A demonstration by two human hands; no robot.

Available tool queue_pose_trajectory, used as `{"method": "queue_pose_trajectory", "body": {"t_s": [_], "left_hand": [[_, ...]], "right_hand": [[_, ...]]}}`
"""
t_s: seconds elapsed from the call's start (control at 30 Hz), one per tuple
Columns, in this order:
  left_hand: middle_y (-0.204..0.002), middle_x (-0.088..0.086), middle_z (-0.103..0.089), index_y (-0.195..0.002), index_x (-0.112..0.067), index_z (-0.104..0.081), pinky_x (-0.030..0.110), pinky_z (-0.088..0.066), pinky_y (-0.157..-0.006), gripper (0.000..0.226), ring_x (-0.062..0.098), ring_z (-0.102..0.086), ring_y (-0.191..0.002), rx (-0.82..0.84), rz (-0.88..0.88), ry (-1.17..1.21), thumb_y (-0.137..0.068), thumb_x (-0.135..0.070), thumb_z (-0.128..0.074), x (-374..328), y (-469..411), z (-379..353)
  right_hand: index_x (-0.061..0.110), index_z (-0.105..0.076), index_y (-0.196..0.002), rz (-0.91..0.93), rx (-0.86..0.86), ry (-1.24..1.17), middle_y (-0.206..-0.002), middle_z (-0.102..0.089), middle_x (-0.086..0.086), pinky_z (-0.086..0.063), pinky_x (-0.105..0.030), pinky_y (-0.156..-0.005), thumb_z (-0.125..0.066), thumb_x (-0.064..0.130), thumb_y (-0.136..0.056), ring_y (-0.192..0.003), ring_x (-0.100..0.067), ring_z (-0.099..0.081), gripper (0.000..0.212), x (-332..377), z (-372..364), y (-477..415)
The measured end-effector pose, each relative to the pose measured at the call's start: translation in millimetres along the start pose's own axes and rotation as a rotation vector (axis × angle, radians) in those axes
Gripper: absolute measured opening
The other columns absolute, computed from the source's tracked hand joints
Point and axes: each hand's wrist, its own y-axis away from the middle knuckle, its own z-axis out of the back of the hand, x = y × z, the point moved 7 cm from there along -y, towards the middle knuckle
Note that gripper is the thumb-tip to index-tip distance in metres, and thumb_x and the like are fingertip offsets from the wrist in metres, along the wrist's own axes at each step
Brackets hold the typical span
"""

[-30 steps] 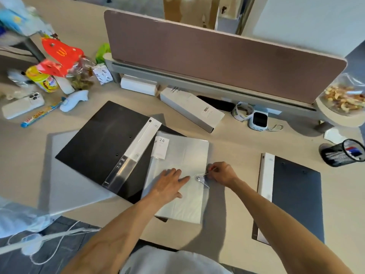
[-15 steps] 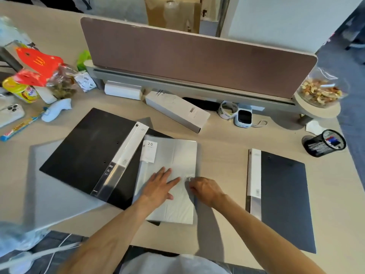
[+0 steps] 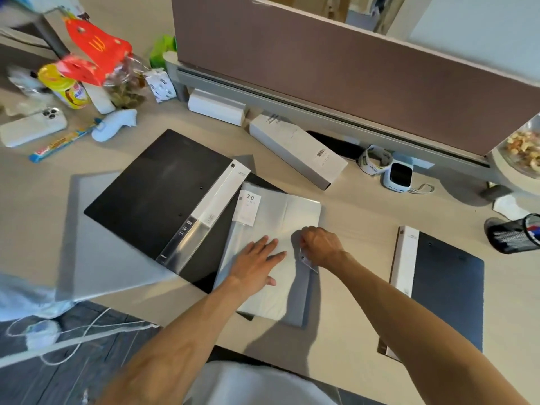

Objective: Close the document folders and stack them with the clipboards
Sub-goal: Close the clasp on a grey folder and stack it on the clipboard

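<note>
- far left of the surface (image 3: 365, 302) is just clutter: a white phone (image 3: 32, 128), a yellow can (image 3: 65, 89), a red fast-food carton (image 3: 93, 51), a candy stick (image 3: 62, 143). none of it is part of the job
- next over, the black folder (image 3: 163, 197) lies wide open, cover flapped out to the left, white spine strip (image 3: 217, 206) and clear pocket facing up. so that one is definitely not closed yet
- lying over its right half is the white sleeve folder (image 3: 274, 223) with a "20" label (image 3: 248, 207) at its top left corner
- left hand (image 3: 257, 264) is flat on the white folder, fingers spread wide, pinning it down and not gripping anything
- right hand (image 3: 321, 247) is just beside it at the folder's right edge, fingers pinched narrow on a little clear plastic tab or clip (image 3: 306, 261). can't tell exactly what that piece is, it's small and see-through
- my guess is the current step is getting the white folder fastened or tidied before the black cover gets flipped shut
- further right, well apart from the hands, a dark folder or clipboard (image 3: 447, 293) with a white spine lies flat and shut, alone
- far right: a tipped black pen cup (image 3: 514, 233) and a bag of snacks (image 3: 523, 147) on a round stand
- progress: early I'd say. one dark board looks closed, the black folder is open, nothing is stacked, and I don't see an obvious pile of clipboards anywhere
</note>
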Motion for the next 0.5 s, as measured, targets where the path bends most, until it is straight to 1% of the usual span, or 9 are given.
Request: {"method": "queue_pose_trajectory", "body": {"t_s": [0.07, 0.1, 0.17, 0.23, 0.27, 0.33, 0.4, 0.5], "left_hand": [[-0.164, 0.003, 0.002, -0.154, -0.029, -0.011, 0.045, -0.007, -0.123, 0.073, 0.027, 0.004, -0.151, -0.002, 0.001, 0.003, -0.094, -0.046, -0.050, -1, 1, 0], [-0.164, 0.003, 0.002, -0.154, -0.029, -0.010, 0.045, -0.007, -0.123, 0.073, 0.027, 0.005, -0.151, -0.002, 0.000, 0.004, -0.094, -0.047, -0.049, -1, 1, 0], [-0.164, 0.003, 0.004, -0.154, -0.030, -0.008, 0.045, -0.007, -0.123, 0.073, 0.027, 0.006, -0.151, -0.003, -0.004, -0.011, -0.095, -0.048, -0.048, -2, 2, 1], [-0.164, 0.003, 0.005, -0.154, -0.030, -0.005, 0.045, -0.007, -0.123, 0.073, 0.027, 0.007, -0.151, 0.017, -0.008, -0.036, -0.096, -0.048, -0.045, -2, 3, 2], [-0.164, 0.003, 0.006, -0.154, -0.030, -0.004, 0.045, -0.006, -0.123, 0.073, 0.027, 0.008, -0.151, 0.035, -0.006, -0.043, -0.096, -0.047, -0.044, -2, 3, 2], [-0.164, 0.003, 0.008, -0.154, -0.030, -0.002, 0.044, -0.005, -0.123, 0.072, 0.027, 0.010, -0.151, 0.060, 0.005, -0.047, -0.097, -0.046, -0.043, -4, 3, 3], [-0.164, 0.003, 0.010, -0.154, -0.030, 0.000, 0.044, -0.005, -0.123, 0.072, 0.027, 0.011, -0.150, 0.068, 0.011, -0.058, -0.098, -0.046, -0.042, -5, 3, 5], [-0.164, 0.004, 0.011, -0.154, -0.030, 0.002, 0.045, -0.006, -0.123, 0.072, 0.028, 0.011, -0.150, 0.078, 0.009, -0.087, -0.098, -0.047, -0.041, -6, 3, 6]], "right_hand": [[0.015, -0.061, -0.103, -0.022, -0.002, -0.060, -0.110, -0.064, -0.005, -0.051, -0.037, -0.081, -0.058, 0.027, -0.083, -0.104, -0.027, -0.060, 0.024, -9, 2, 8], [0.015, -0.061, -0.096, -0.037, -0.006, -0.104, -0.107, -0.064, -0.005, -0.051, -0.036, -0.081, -0.058, 0.027, -0.083, -0.103, -0.027, -0.060, 0.018, -13, 2, 14], [0.021, -0.054, -0.080, -0.050, -0.017, -0.174, -0.099, -0.062, -0.002, -0.049, -0.035, -0.077, -0.058, 0.025, -0.083, -0.098, -0.024, -0.059, 0.006, -17, 1, 28], [0.025, -0.053, -0.075, -0.043, -0.041, -0.236, -0.089, -0.057, 0.004, -0.046, -0.032, -0.071, -0.057, 0.020, -0.082, -0.094, -0.023, -0.058, 0.009, -19, -5, 40], [0.025, -0.056, -0.077, -0.046, -0.057, -0.255, -0.087, -0.058, 0.005, -0.045, -0.031, -0.069, -0.055, 0.018, -0.083, -0.094, -0.024, -0.058, 0.009, -20, -9, 45], [0.019, -0.059, -0.084, -0.040, -0.096, -0.267, -0.094, -0.063, -0.001, -0.046, -0.033, -0.071, -0.052, 0.018, -0.087, -0.095, -0.025, -0.058, 0.007, -19, -14, 53], [0.013, -0.059, -0.089, -0.030, -0.132, -0.245, -0.099, -0.065, -0.007, -0.045, -0.035, -0.074, -0.050, 0.021, -0.092, -0.096, -0.026, -0.057, 0.013, -15, -15, 57], [0.010, -0.061, -0.094, 0.022, -0.199, -0.197, -0.101, -0.066, -0.009, -0.045, -0.035, -0.075, -0.048, 0.022, -0.094, -0.097, -0.028, -0.058, 0.018, -12, -15, 61]]}}
